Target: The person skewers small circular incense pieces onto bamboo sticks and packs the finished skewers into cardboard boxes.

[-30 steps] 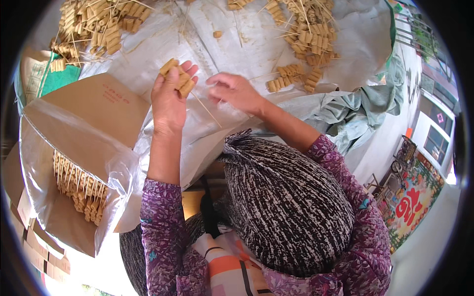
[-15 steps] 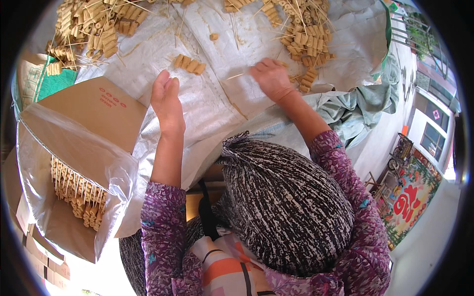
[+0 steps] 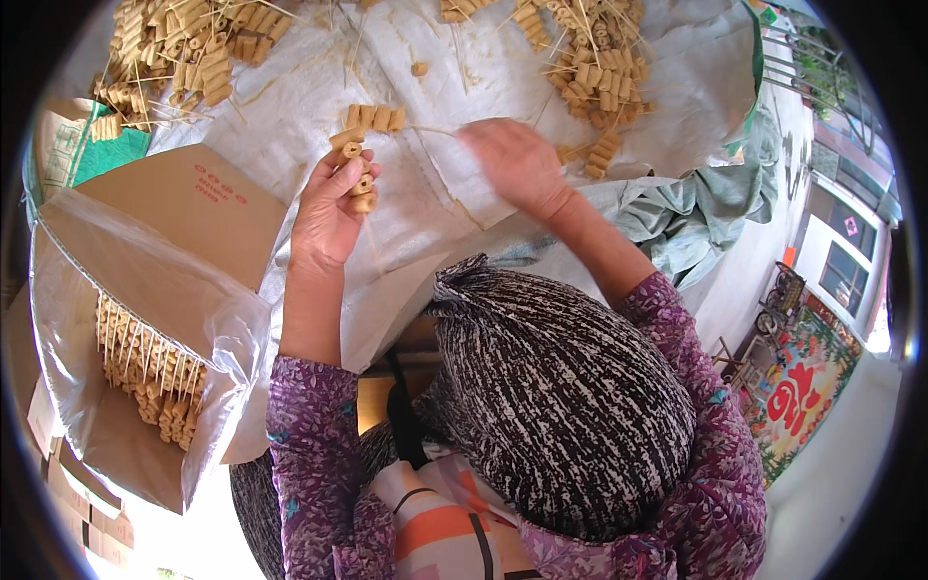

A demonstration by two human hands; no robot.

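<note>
Above the white sheet (image 3: 290,126), our left hand (image 3: 329,208) gripped a stick of rolls (image 3: 356,179), upright; right hand (image 3: 512,159), blurred, grip unclear, hovered beside it.

Single head view: fisheye, worn high, looks steeply down past a patterned head wrap (image 3: 565,406) onto the white surface (image 3: 677,87), close range.

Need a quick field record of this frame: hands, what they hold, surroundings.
left hand: holds a thin stick threaded with small tan cylinders
right hand: blurred, palm down on the white sheet, grip cannot be told
near hands: short row of cylinders on the sheet
far side: loose piles of cylinders and sticks
left: plastic-lined cardboard box with filled sticks
</note>
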